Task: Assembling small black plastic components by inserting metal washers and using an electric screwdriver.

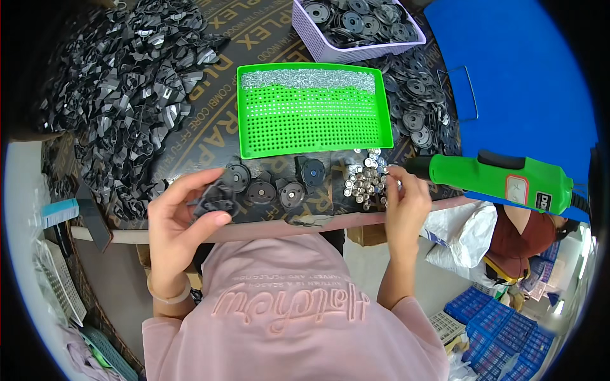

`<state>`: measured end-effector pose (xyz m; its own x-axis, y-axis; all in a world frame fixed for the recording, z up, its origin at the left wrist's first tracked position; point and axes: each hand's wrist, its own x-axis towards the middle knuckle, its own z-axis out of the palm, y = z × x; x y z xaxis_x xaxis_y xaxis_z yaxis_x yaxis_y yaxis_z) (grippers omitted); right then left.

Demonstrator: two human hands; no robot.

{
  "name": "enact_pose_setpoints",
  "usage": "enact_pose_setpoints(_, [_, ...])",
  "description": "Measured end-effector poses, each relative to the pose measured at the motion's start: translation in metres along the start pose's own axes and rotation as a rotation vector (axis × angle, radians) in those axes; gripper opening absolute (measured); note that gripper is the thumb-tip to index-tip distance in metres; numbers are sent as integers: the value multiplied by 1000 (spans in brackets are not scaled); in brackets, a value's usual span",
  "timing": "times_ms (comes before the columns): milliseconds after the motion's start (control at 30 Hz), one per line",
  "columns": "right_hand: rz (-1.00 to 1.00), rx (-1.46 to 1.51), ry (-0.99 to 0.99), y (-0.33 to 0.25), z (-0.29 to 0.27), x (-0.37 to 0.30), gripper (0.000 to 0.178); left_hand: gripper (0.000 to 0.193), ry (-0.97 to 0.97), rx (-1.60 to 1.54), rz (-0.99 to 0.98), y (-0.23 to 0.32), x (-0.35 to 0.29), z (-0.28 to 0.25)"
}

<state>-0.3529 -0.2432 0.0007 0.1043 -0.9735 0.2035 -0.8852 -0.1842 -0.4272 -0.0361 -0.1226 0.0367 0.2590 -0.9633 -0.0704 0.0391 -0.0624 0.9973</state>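
My left hand (pixel 173 222) grips a black plastic part (pixel 217 200) between thumb and fingers, just over the table's near edge. Beside a small heap of shiny round metal pieces (pixel 363 183), my right hand (pixel 408 202) has its fingertips drawn together; what they hold, if anything, is too small to make out. Several black round-plate assemblies (pixel 260 192) lie in a row between my hands. One of them (pixel 291 194) has a bright metal piece at its centre.
Behind the row stands a green perforated tray (pixel 314 152) with small silvery screws (pixel 308 80) along its far side. Black plastic parts (pixel 136 95) are heaped at left. A lilac basket (pixel 318 46) of dark discs and loose discs (pixel 416 101) sit back right. A green power screwdriver (pixel 464 173) juts in from the right.
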Motion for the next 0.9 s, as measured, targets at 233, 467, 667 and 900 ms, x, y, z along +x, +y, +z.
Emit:
enact_pose_setpoints(233, [-156,-155,12,28,3,17,26,58,-126,-253,-104,-16,18,22])
enact_pose_setpoints(467, [-70,70,-29,32,-13,15,25,64,-95,-302,-135,-17,20,24])
enact_pose_setpoints(667, [145,318,-82,43,-24,2,20,67,-242,-221,-158,-14,19,31])
enact_pose_setpoints(900, [333,957,-366,19,-25,-13,14,28,-222,-348,-311,-10,18,40])
